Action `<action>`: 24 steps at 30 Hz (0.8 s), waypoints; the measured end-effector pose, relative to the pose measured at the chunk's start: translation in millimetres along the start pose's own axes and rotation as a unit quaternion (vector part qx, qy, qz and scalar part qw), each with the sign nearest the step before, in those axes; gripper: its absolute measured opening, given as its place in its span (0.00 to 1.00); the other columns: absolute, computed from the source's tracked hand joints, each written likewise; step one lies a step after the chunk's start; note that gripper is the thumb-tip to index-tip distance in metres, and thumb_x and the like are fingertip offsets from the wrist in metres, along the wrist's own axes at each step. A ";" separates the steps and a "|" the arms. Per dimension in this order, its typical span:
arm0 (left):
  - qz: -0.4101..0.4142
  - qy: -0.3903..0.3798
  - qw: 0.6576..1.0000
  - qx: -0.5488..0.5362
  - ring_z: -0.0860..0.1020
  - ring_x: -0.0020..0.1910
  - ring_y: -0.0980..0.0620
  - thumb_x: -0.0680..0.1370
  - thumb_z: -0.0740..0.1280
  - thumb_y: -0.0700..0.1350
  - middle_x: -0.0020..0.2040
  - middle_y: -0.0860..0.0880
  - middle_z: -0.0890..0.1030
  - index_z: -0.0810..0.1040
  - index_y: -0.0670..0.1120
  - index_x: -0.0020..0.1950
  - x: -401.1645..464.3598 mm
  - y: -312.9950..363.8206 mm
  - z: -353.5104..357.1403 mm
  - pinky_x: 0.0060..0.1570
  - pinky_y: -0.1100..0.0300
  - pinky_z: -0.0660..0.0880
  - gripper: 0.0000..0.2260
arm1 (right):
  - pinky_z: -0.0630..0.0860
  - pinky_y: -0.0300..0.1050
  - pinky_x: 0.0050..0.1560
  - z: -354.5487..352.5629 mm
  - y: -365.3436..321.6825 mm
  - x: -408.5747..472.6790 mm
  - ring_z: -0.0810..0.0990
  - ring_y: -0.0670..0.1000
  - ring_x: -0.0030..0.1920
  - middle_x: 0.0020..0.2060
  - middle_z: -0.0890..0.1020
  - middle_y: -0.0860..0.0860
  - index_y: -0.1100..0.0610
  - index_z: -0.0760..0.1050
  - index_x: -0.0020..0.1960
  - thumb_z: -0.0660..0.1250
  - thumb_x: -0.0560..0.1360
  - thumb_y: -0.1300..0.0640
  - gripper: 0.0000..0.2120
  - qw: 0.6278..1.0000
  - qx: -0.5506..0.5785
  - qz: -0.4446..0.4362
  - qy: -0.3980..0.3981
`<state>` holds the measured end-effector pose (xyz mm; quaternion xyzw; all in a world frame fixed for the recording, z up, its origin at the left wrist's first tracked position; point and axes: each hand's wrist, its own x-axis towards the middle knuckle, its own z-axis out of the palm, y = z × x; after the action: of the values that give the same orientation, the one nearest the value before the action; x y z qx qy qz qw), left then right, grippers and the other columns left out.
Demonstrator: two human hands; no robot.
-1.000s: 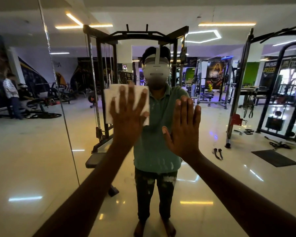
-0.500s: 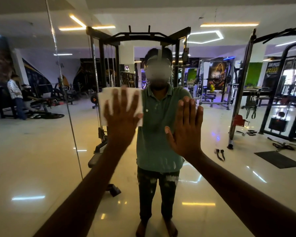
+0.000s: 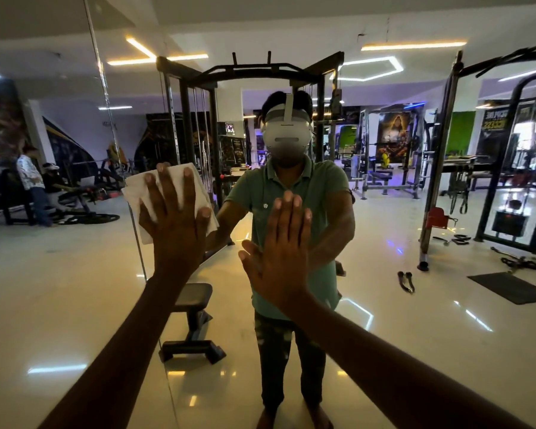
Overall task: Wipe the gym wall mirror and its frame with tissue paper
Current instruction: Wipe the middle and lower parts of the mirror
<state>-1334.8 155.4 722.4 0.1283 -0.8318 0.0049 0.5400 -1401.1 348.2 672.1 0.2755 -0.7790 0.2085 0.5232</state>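
Note:
The wall mirror point(image 3: 415, 305) fills the whole view and reflects the gym and me. My left hand point(image 3: 175, 221) lies flat with spread fingers on a folded white tissue paper point(image 3: 133, 190), pressing it against the glass at chest height, just right of a vertical seam point(image 3: 112, 119) between mirror panels. My right hand point(image 3: 280, 252) is flat on the bare glass to the right of the tissue, fingers straight and together, holding nothing. No mirror frame edge is plainly visible.
In the reflection a black cable rack point(image 3: 248, 72) and a small bench point(image 3: 195, 320) stand behind me. More machines point(image 3: 508, 181) stand at the right, a dark mat point(image 3: 511, 291) lies on the glossy floor, and people point(image 3: 31, 187) are at far left.
My left hand has slid the tissue leftward across the glass, toward the panel seam, and tilted it slightly. My right hand has stayed flat on the mirror in about the same spot.

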 end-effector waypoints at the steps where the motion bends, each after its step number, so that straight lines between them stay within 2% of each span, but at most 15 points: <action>1: 0.012 0.002 1.000 0.001 0.45 0.83 0.36 0.85 0.44 0.62 0.84 0.38 0.47 0.50 0.49 0.85 -0.5 -1.9 -0.2 0.77 0.31 0.48 0.31 | 0.38 0.60 0.83 2.9 -1.1 -0.5 0.41 0.62 0.84 0.84 0.45 0.63 0.65 0.47 0.84 0.54 0.82 0.34 0.45 1.000 0.003 0.008 0.005; 4: 0.004 0.022 1.000 -0.001 0.46 0.83 0.36 0.86 0.45 0.61 0.84 0.38 0.48 0.50 0.49 0.85 0.2 -2.2 3.0 0.77 0.31 0.48 0.30 | 0.41 0.60 0.83 1.3 10.8 -0.6 0.42 0.61 0.84 0.84 0.45 0.62 0.64 0.45 0.84 0.59 0.82 0.38 0.44 0.999 -0.002 -0.025 0.021; 7: 0.001 0.023 1.000 -0.006 0.46 0.83 0.35 0.86 0.45 0.62 0.84 0.38 0.48 0.48 0.51 0.85 -1.1 14.7 2.9 0.77 0.31 0.47 0.30 | 0.45 0.61 0.83 -6.0 22.0 0.9 0.46 0.62 0.84 0.84 0.49 0.62 0.64 0.46 0.84 0.56 0.83 0.40 0.41 0.998 -0.018 -0.064 0.018; 11: 0.111 -0.001 0.993 0.042 0.44 0.83 0.34 0.85 0.47 0.63 0.84 0.40 0.42 0.43 0.53 0.85 -9.2 77.9 10.3 0.77 0.32 0.43 0.31 | 0.47 0.62 0.83 -17.4 46.1 0.1 0.48 0.62 0.84 0.83 0.53 0.64 0.66 0.52 0.83 0.62 0.82 0.44 0.40 0.996 -0.015 -0.091 0.007; 14: 0.222 -0.011 0.974 0.042 0.46 0.83 0.37 0.84 0.53 0.62 0.85 0.42 0.45 0.48 0.55 0.85 -0.8 108.6 16.9 0.77 0.35 0.42 0.32 | 0.48 0.66 0.82 -30.3 88.7 -6.8 0.48 0.63 0.84 0.83 0.51 0.64 0.67 0.53 0.83 0.57 0.82 0.40 0.40 0.994 -0.060 -0.086 0.005; 16: 0.275 -0.003 0.961 0.043 0.47 0.83 0.38 0.84 0.55 0.61 0.85 0.43 0.47 0.50 0.56 0.85 10.4 93.5 13.9 0.77 0.36 0.41 0.31 | 0.48 0.66 0.82 -35.2 111.3 -9.3 0.50 0.63 0.84 0.84 0.52 0.63 0.66 0.53 0.83 0.55 0.82 0.38 0.41 0.990 -0.093 -0.103 -0.007; 18: 0.243 0.014 0.969 0.032 0.47 0.83 0.38 0.85 0.54 0.61 0.85 0.43 0.47 0.50 0.55 0.85 16.7 57.9 4.2 0.78 0.35 0.42 0.30 | 0.48 0.65 0.82 -34.3 117.2 -9.2 0.52 0.64 0.84 0.84 0.53 0.63 0.66 0.54 0.83 0.52 0.82 0.36 0.41 0.989 -0.102 -0.109 -0.005; 21: 0.142 0.041 0.989 0.029 0.45 0.83 0.37 0.86 0.50 0.60 0.85 0.42 0.46 0.47 0.54 0.85 15.5 -6.8 -6.6 0.78 0.34 0.44 0.29 | 0.47 0.65 0.82 -31.0 113.2 -9.0 0.53 0.64 0.84 0.83 0.54 0.63 0.66 0.55 0.82 0.50 0.82 0.36 0.41 0.989 -0.108 -0.106 0.006; 24: 0.034 0.045 0.998 0.008 0.45 0.83 0.37 0.86 0.47 0.61 0.85 0.40 0.47 0.45 0.54 0.85 14.0 -9.6 -8.1 0.78 0.33 0.45 0.29 | 0.47 0.66 0.82 -29.4 113.1 -9.2 0.53 0.64 0.83 0.83 0.54 0.63 0.66 0.55 0.82 0.52 0.82 0.36 0.41 0.989 -0.106 -0.103 0.008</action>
<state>-1330.8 144.4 737.2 0.1038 -0.8106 0.0353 0.5753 -1450.9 454.3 670.2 0.2953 -0.7598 0.0721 0.5747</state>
